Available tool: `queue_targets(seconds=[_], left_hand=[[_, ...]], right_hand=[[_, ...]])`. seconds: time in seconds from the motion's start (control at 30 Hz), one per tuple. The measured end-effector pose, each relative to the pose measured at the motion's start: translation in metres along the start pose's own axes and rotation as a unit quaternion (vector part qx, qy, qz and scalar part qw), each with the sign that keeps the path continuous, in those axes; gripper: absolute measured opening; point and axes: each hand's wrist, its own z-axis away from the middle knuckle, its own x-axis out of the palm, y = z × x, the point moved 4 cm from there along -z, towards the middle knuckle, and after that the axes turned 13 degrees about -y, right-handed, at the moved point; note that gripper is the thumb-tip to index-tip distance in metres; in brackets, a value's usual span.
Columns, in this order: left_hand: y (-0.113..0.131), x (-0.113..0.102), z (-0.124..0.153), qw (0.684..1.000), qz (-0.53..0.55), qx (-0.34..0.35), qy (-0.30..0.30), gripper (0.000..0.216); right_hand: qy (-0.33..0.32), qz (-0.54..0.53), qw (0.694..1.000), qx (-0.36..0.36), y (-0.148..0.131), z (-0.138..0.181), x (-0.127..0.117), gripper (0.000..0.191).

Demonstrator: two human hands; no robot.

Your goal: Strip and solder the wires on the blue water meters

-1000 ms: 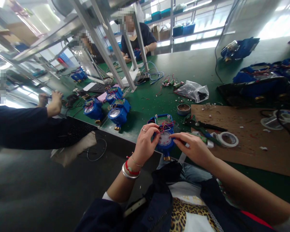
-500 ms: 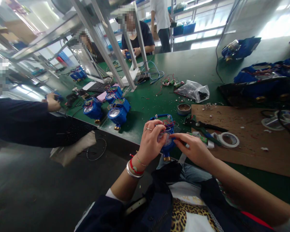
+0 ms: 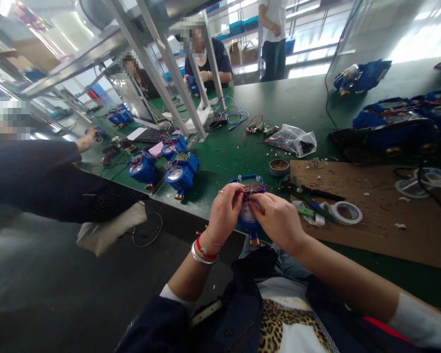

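Observation:
A blue water meter (image 3: 253,229) with a round clear dial and a brass end sits at the near table edge in front of me. Red and dark thin wires (image 3: 256,188) spread across its open top compartment. My left hand (image 3: 226,208) pinches at the wires from the left, fingertips pressed together above the dial. From the right, my right hand (image 3: 279,218) is closed in a pinch over the dial, close to the left fingertips. What sits between the right fingers is hidden.
Several blue meters (image 3: 180,174) stand to the left. On the right, a cardboard sheet (image 3: 375,235) bears a tape roll (image 3: 347,213) and green-handled cutters (image 3: 316,196). A round tin (image 3: 279,167) and a plastic bag (image 3: 292,139) lie behind. Co-workers sit left and across.
My right hand has moved left and in over the dial, beside the left fingertips. My left fingers have drawn together into a pinch at the wires. The meter has stayed put.

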Motion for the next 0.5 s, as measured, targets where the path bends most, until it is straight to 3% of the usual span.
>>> queue_targets(seconds=[0.3,0.5], left_hand=[[-0.0001,0.0037,0.0016,1.0,-0.011,-0.003,0.005,0.01],[0.0022,0.0046,0.0013,1.0,-0.014,0.003,0.006,0.009]], right_hand=[[0.012,0.055,0.994,0.099,-0.0045,-0.0046,0.0024,0.009],[0.011,0.022,0.992,0.124,-0.0035,-0.007,0.001,0.012]])
